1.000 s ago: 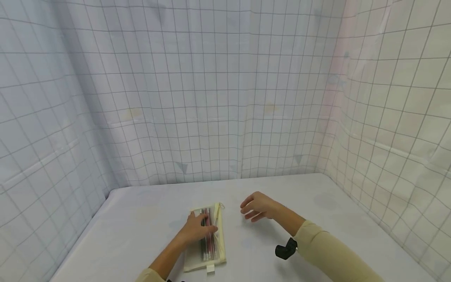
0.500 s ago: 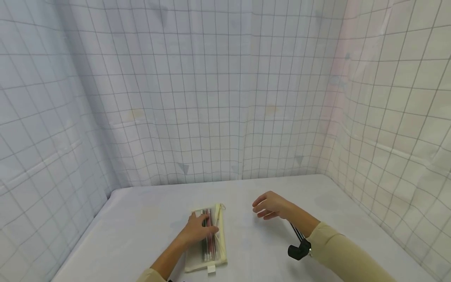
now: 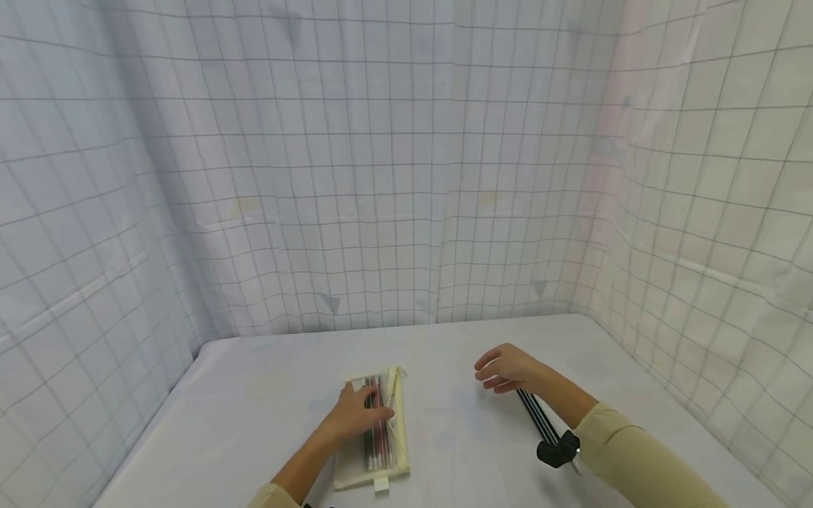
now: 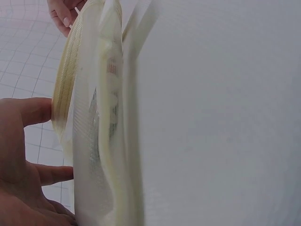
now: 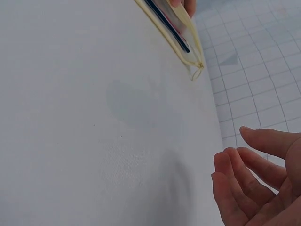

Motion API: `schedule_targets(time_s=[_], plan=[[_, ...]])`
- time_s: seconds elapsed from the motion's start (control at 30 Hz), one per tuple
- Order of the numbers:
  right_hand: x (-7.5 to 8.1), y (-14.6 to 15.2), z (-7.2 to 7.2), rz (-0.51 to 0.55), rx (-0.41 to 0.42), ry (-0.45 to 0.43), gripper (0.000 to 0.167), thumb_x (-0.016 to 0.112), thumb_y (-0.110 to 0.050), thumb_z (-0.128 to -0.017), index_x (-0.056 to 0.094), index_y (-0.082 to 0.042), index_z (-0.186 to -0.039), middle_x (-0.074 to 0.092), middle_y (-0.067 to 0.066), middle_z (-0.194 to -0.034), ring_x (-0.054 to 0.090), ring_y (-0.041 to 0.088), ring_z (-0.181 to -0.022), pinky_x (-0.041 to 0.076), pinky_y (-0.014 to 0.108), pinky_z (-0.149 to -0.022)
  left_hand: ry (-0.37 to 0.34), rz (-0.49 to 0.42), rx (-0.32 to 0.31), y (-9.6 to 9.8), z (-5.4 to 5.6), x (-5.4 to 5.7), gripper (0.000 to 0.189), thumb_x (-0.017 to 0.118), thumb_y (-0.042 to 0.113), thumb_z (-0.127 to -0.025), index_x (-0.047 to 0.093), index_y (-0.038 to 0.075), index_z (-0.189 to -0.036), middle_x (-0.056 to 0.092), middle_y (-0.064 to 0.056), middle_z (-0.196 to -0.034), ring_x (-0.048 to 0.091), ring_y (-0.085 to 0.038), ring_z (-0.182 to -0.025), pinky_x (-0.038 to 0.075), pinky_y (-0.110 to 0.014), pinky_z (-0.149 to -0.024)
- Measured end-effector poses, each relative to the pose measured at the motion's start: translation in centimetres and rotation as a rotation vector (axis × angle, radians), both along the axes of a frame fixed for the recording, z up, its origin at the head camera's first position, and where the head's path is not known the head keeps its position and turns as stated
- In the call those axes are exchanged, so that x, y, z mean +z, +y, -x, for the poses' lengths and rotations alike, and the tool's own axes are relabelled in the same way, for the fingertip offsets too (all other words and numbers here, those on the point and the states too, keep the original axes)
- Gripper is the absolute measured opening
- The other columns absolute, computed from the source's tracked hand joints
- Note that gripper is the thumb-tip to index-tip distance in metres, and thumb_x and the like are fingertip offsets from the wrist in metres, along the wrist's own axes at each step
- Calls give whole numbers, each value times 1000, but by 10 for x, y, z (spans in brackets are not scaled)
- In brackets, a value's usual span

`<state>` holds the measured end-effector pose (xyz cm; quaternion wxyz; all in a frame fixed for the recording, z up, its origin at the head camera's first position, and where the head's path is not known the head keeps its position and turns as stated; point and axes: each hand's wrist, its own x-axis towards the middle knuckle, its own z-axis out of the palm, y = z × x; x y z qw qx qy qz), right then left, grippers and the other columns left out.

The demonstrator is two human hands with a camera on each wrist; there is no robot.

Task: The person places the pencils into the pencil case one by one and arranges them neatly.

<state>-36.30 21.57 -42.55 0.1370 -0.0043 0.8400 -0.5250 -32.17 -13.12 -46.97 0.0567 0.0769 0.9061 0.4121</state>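
A see-through zip pencil case (image 3: 348, 467) with pale yellow edges lies flat on the table, with several pencils (image 3: 379, 455) inside. My left hand (image 3: 351, 414) rests on it, fingers and thumb spread; in the left wrist view the fingertips touch the case (image 4: 89, 155) and its yellow zip band (image 4: 67, 80). To the right, my right hand (image 3: 511, 368) hovers above the table, loosely bent and holding nothing; the right wrist view shows the same hand (image 5: 258, 183) with nothing between thumb and fingers. Several dark pencils (image 3: 536, 416) lie partly hidden below the right forearm.
A white table (image 3: 267, 402) carries everything. White cloth (image 3: 394, 212) with a dark grid hangs behind it and along both sides. A black wrist mount (image 3: 559, 449) sits by the right sleeve, over the near end of the dark pencils.
My right hand has moved to the right, away from the pencil case, uncovering more of the dark pencils. My left hand has stayed on the case.
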Motion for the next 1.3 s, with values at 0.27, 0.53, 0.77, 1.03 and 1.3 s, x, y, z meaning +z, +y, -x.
schedule_targets(time_s=[0.27, 0.53, 0.77, 1.03, 1.3], plan=[[-1, 20, -3, -30, 11, 18, 35, 78, -10, -91, 69, 6, -121, 73, 9, -101, 72, 24, -83, 60, 34, -70, 7, 3, -11, 0, 0, -1, 78, 74, 39, -90, 48, -5, -149, 9, -49, -156, 12, -68, -143, 20, -82, -104], [-9, 50, -13, -32, -39, 6, 34, 77, -7, -90, 69, 6, -121, 72, 12, -97, 71, 24, -81, 60, 36, -71, -33, -35, -18, 2, -5, -2, 77, 76, 37, -90, 48, -4, -149, 6, -48, -157, 9, -68, -143, 18, -83, -104], [-9, 70, -14, -32, -64, 5, 32, 75, -6, -93, 67, 8, -121, 72, 11, -100, 70, 24, -85, 60, 38, -75, -1, -22, -9, 0, -2, 1, 77, 76, 38, -89, 50, -4, -148, 7, -49, -156, 11, -69, -142, 20, -83, -104], [-22, 87, -16, -74, -131, -5, 25, 76, -3, -91, 69, 6, -113, 71, 10, -92, 67, 21, -78, 59, 36, -71, -7, -29, -10, 0, -3, 3, 78, 76, 38, -90, 48, -4, -149, 6, -49, -156, 9, -68, -143, 18, -83, -103], [-34, 94, -18, -207, -140, 29, 14, 80, -1, -86, 72, 2, -98, 67, 7, -86, 59, 19, -69, 54, 31, -62, 7, 1, -8, 1, -3, 4, 77, 75, 38, -89, 49, -4, -148, 9, -49, -156, 12, -68, -143, 20, -82, -105]])
